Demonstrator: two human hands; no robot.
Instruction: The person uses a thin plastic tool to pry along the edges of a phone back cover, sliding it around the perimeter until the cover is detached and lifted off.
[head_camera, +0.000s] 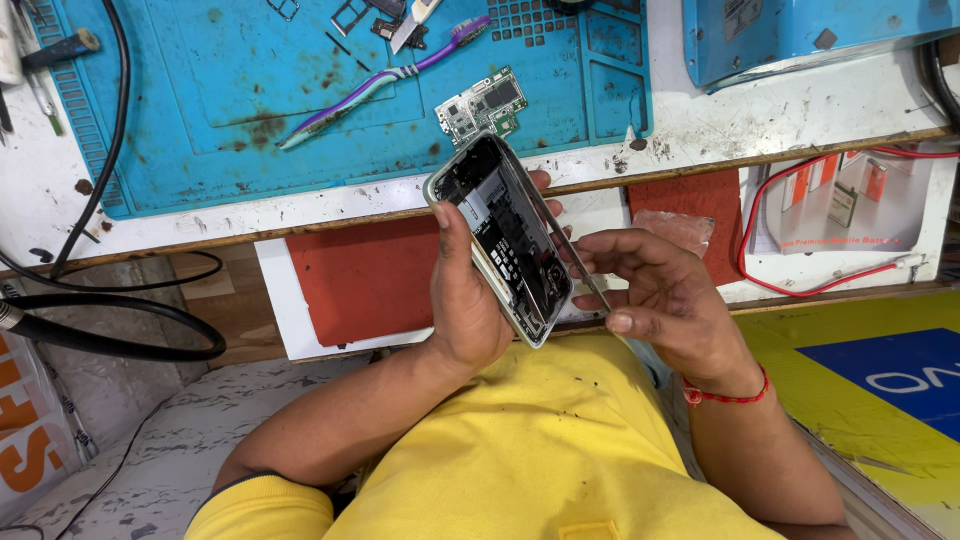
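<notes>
Drawers are standing open under the bench edge: the right one (850, 215) is holding small flat boxes (840, 195) and a red wire (800, 285), the middle one a red sheet (365, 280). Nearer, the left hand (465, 300) is gripping an opened phone (510, 240), thumb lying along its left edge, fingers wrapping behind. The right hand (660, 300) is pinching thin metal tweezers (575, 262) against the phone's right side. Farther off, a circuit board (482, 105) and a toothbrush (385, 80) are lying on the blue mat (200, 120).
</notes>
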